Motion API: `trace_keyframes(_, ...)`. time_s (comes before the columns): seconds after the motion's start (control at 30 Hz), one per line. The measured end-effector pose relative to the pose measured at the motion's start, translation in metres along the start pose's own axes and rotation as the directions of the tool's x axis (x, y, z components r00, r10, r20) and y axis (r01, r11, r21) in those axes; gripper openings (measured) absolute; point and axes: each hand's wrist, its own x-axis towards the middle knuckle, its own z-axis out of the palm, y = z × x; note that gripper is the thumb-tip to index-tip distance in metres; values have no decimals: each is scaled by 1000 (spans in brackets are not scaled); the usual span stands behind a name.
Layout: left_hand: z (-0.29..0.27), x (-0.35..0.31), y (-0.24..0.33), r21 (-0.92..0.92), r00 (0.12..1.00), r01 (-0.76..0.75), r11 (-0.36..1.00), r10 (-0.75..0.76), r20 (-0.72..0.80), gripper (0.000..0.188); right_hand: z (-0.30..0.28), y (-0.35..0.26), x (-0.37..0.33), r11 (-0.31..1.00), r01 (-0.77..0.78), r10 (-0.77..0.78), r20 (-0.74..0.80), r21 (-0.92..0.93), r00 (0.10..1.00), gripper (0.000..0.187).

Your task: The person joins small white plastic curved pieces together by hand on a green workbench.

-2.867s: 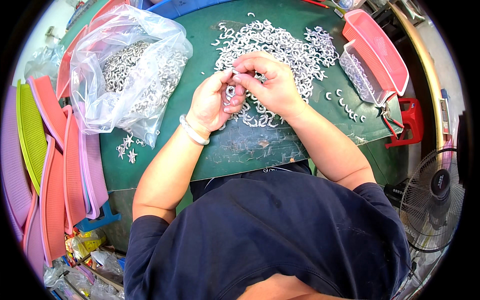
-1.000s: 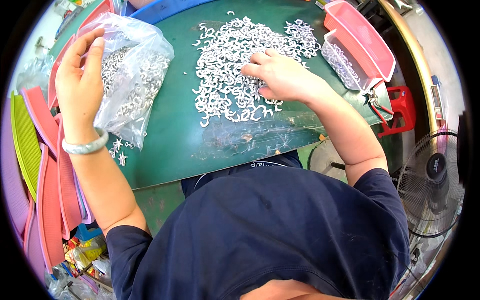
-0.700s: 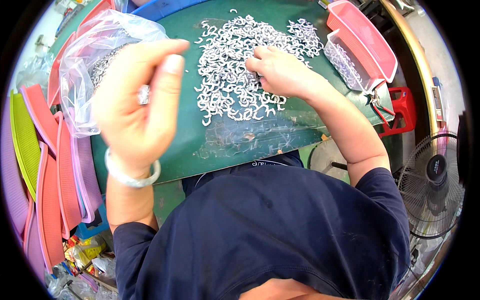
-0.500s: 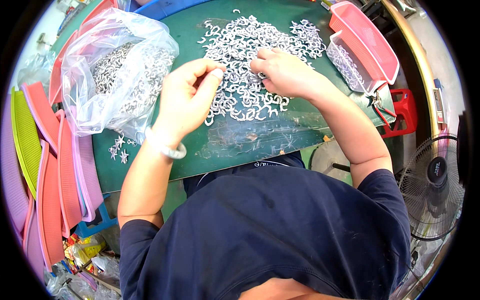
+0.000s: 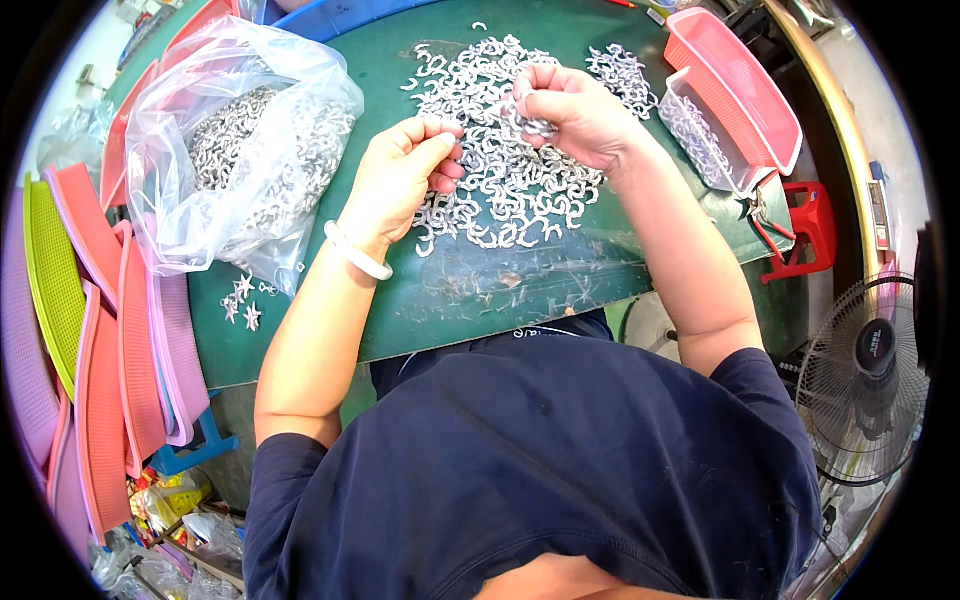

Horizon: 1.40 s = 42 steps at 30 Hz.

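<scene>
A loose heap of small silver-grey crescent-shaped metal pieces (image 5: 500, 200) covers the middle of the green table (image 5: 480, 290). Over its right side, my right hand (image 5: 585, 118) is raised with curled fingers, closed on several crescent pieces (image 5: 537, 126). My left hand (image 5: 405, 170), with a white bangle on the wrist, is at the heap's left edge. Its thumb and forefinger are pinched together; whether a piece sits between them is hidden. To its left slumps a clear plastic bag (image 5: 160, 205) filled with similar pieces.
Small star-shaped pieces (image 5: 240, 300) lie below the bag. A separate small pile (image 5: 622, 80) is at the far right. Beside it stand a tray of pieces (image 5: 700, 140), pink baskets (image 5: 735, 85) and red-handled pliers (image 5: 768, 222). Stacked baskets (image 5: 95, 370) crowd the left; a fan (image 5: 875, 345) is right.
My right hand has lifted from the heap and turned, showing crescent pieces in its fingers. My left hand has shifted slightly right, its thumb and fingers still together.
</scene>
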Motion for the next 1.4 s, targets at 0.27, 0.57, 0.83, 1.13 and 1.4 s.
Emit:
trace_keyframes(0.27, -4, -1, -2, -96, 998, -57, 994, 54, -27, 18, 35, 18, 8, 759, -210, 183, 107, 617, 977, 20)
trace_keyframes(0.57, -2, 0, -12, 77, 985, -147, 986, 153, -84, 19, 37, 33, 5, 755, -174, 112, 137, 632, 984, 19)
trace_keyframes(0.83, -4, 2, -21, 436, 878, -394, 809, 472, -84, 17, 38, 33, 2, 801, -139, 84, 120, 583, 989, 24)
trace_keyframes(1.13, -3, -5, -11, 82, 948, -285, 955, 294, -124, 16, 40, 31, -1, 844, -130, 66, 140, 520, 988, 33)
trace_keyframes(1.4, -8, -4, -12, 175, 958, -267, 948, 281, -56, 19, 46, 34, -2, 850, -104, 30, 150, 516, 988, 41)
